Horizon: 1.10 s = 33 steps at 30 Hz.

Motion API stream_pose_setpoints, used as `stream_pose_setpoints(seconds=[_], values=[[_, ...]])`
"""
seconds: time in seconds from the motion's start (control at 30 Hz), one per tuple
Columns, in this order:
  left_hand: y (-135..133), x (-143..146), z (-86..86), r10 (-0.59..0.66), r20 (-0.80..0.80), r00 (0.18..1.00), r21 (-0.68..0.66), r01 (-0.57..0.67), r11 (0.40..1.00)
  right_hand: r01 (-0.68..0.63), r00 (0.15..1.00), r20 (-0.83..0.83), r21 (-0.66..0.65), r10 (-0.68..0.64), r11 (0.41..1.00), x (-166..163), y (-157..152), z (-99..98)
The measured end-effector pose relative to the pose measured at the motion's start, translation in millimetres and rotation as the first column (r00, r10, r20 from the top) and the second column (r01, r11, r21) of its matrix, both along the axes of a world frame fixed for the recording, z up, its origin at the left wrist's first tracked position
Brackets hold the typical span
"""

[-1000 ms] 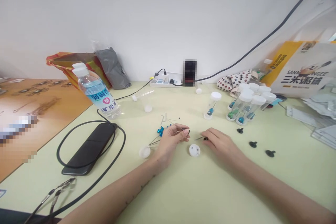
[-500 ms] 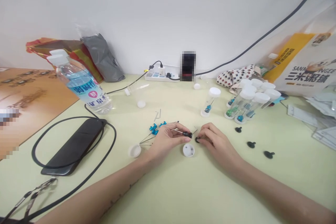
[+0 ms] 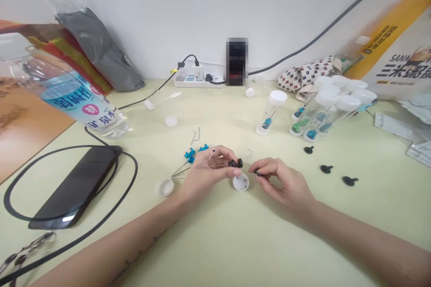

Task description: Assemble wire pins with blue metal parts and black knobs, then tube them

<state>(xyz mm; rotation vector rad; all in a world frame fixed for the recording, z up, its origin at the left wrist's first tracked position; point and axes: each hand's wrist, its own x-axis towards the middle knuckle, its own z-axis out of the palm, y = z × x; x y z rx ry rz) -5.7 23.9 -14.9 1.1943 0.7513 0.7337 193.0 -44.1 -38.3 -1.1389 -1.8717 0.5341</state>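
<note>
Blue parts lie just beyond the left hand, which pinches a black part, long axis roughly sideways, one end toward the right hand. Just nearside of that end sits a white cap. Across a narrow gap, the right hand pinches a small black piece, loose knobs to its right.

The thin rod — earlier at the right hand — now shows beside the left hand.
</note>
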Motion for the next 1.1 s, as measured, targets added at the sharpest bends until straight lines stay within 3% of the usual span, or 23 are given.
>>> stream_pose_setpoints(seconds=[0.2, 0.37, 0.57, 0.7, 0.9, 1.1], values=[[-0.7, 2.4, -2.4, 0.037, -0.007, 0.999, -0.059, -0.038, 0.998, -0.026, 0.998, 0.062, -0.007, 0.026, 1.000, 3.1, 3.4, 6.9], [0.3, 1.5, -3.0, 0.127, 0.081, 0.989, -0.142, -0.114, 0.983, 0.001, 0.997, 0.078, -0.049, 0.003, 0.999, 2.1, 1.8, 8.4], [-0.3, -1.1, 0.9, 0.192, 0.037, 0.981, -0.055, -0.190, 0.980, -0.013, 0.994, 0.110, 0.013, 0.011, 1.000, 2.4, 3.7, 9.9], [-1.6, -0.7, 2.3, 0.183, 0.016, 0.983, -0.077, -0.182, 0.980, 0.008, 0.993, 0.114, 0.000, -0.008, 1.000, 1.3, 3.3, 9.6], [-2.5, -0.2, 0.5, 0.148, 0.014, 0.989, -0.101, -0.146, 0.984, 0.029, 0.952, 0.305, -0.103, 0.004, 0.994, 0.3, 1.1, 2.6], [-3.4, 1.3, -0.7, 0.089, 0.066, 0.994, -0.182, -0.076, 0.980, 0.082, 0.962, 0.269, -0.169, -0.034, 0.982, -0.8, 3.5, 8.8]])
